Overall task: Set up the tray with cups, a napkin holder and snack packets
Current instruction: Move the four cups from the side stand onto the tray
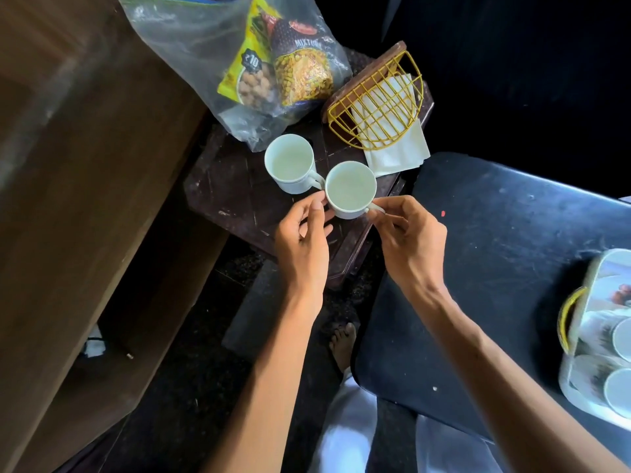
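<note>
My R hand (406, 233) pinches the handle of the near cup (350, 189); L hand (304, 237) has fingertips at its other side, can't tell if gripping. Cup's on the small table (232, 199), handle pointing right twd the tray (596, 278), well off that way, so R hand's nearer.

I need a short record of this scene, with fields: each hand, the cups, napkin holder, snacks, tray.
left hand: at side of near cup, grip unclear
right hand: pinches that cup's handle
far cup: upright on small table, beside it
napkin holder: lying on table, napkins in it
snack packets: inside plastic bag on table
tray: far right, off the table
</note>
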The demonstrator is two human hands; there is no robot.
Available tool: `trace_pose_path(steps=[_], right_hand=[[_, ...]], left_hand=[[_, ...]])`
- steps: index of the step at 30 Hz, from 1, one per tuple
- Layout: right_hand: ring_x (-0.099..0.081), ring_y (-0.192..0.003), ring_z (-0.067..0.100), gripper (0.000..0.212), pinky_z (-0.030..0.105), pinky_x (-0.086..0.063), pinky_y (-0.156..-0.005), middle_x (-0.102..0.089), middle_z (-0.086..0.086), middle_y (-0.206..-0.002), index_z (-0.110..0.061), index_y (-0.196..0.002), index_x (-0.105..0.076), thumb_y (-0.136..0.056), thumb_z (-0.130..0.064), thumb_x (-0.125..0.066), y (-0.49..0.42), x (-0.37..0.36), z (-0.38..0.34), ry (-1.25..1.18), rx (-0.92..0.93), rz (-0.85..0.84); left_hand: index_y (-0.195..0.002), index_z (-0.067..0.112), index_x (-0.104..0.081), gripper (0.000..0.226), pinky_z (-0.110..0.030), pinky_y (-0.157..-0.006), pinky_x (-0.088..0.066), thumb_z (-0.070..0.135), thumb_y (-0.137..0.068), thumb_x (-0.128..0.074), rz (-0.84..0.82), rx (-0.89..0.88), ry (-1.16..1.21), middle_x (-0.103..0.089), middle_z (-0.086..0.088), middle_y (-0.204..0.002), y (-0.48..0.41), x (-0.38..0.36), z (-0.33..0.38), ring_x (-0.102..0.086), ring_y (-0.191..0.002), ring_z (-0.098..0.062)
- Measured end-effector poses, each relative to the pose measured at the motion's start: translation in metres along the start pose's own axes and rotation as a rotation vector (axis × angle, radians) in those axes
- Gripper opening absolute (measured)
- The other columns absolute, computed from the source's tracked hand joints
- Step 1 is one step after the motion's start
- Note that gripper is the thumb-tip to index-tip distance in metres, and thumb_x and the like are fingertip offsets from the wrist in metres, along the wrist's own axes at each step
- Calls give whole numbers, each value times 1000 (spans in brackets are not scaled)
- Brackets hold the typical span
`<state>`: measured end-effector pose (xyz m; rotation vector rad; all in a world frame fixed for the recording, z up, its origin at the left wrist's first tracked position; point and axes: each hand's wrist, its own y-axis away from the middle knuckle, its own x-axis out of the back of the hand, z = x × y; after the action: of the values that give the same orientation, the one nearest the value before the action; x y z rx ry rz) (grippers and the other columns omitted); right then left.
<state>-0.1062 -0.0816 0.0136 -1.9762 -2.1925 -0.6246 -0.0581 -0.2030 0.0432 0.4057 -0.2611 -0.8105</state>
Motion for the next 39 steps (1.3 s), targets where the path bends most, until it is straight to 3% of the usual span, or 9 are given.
trace_pose_path(steps=[5, 10, 15, 18, 23, 25, 28, 33, 39], right_hand=[[-68, -81, -13, 8, 3, -49, -70, -70, -23, -89, -16, -99, -72, -91, -18, -73, 10, 21, -2, -24, 23, 1], [-72, -82, -2, 6, 9, -52, -72, -75, -17, -89, -13, -96, -72, -90, -14, -74, 42, 75, 2, -64, 47, 30], [-72, -85, -2, 8, 17, -56, -76, -76, -15, -91, -26, -98, -70, -92, -21, -71, 80, 159, 22, -39, 43, 66], [-71, -86, -3, 11, 14, -54, -77, -75, -17, -92, -30, -98, -69, -91, -22, -70, 102, 217, 37, 18, 37, 116], [-69, -83, -9, 11, 9, -52, -76, -74, -23, -92, -33, -95, -67, -86, -27, -67, 131, 310, 71, 38, -40, 244], [-69, -83, -10, 11, 7, -51, -73, -75, -22, -91, -26, -97, -69, -86, -26, -68, 140, 341, 87, 59, -67, 288], [-68, -82, -13, 12, 1, -47, -69, -72, -32, -90, -31, -96, -68, -88, -23, -70, 149, 378, 109, 104, -100, 320], [-70, -85, -4, 12, 6, -51, -74, -72, -30, -92, -39, -95, -67, -87, -30, -67, 161, 423, 146, 81, -143, 367], [-70, -86, -1, 21, 10, -53, -76, -73, -25, -92, -34, -94, -68, -89, -14, -71, 165, 437, 192, 14, -203, 336]], left_hand=[[-116, 15, -69, 23, -30, -88, -61, 15, -108, -47, -40, -16, -7, -76, 7, -104, 17, -3, 5, -76, -101, -11], [-118, 15, -69, 23, -32, -90, -63, 16, -107, -48, -125, -29, -25, -76, 2, -109, 54, -23, 3, -75, -98, -5], [-115, 23, -71, 23, -24, -81, -62, 26, -102, -52, -295, -35, -90, -79, 14, -104, 118, -60, -4, -75, -100, -5], [-110, 26, -71, 21, -24, -79, -62, 18, -105, -53, -363, 5, -103, -79, 15, -102, 163, -96, -18, -75, -99, -5], [-110, 25, -73, 21, -38, -88, -63, 17, -104, -56, -456, 61, -150, -73, -8, -119, 233, -166, -49, -75, -102, -13], [-116, 22, -73, 21, -46, -93, -61, 23, -102, -58, -504, 74, -179, -73, -10, -120, 254, -191, -60, -75, -105, -17], [-115, 24, -73, 26, -49, -95, -60, 32, -97, -57, -542, 72, -232, -75, -7, -118, 275, -220, -77, -74, -107, -19], [-110, 32, -72, 18, -49, -96, -59, 26, -101, -58, -617, 65, -319, -76, -2, -116, 304, -258, -104, -73, -109, -19], [-105, 42, -67, 31, -41, -95, -61, 13, -104, -54, -639, 72, -417, -74, 6, -116, 317, -278, -123, -72, -109, -12]])
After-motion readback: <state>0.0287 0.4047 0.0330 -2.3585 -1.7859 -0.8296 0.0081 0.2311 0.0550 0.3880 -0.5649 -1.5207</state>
